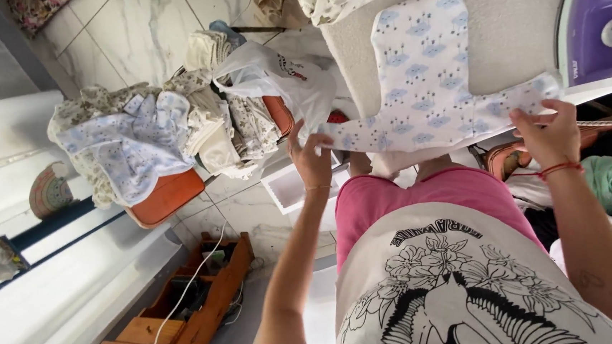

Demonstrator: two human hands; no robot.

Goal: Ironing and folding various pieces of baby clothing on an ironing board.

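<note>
White garment: I see a small baby garment [425, 77], white with pale blue cloud prints, spread flat on the cream padded board [518, 28], its lower edge hanging over the near side.
Left hand: my left hand [311, 159] is closed, pinching one lower corner of the garment between thumb and fingers.
Right hand: my right hand [551, 133], a red thread bracelet at the wrist, is closed on the opposite lower corner.
Iron: a purple iron [597, 19] stands on the board, just beside the garment.
Chair: an orange chair [168, 196] to the left carries a pile of folded baby clothes [166, 128] and a white plastic bag [278, 77].
Floor: a wooden box [186, 310] with cables sits on the marble tiles.
</note>
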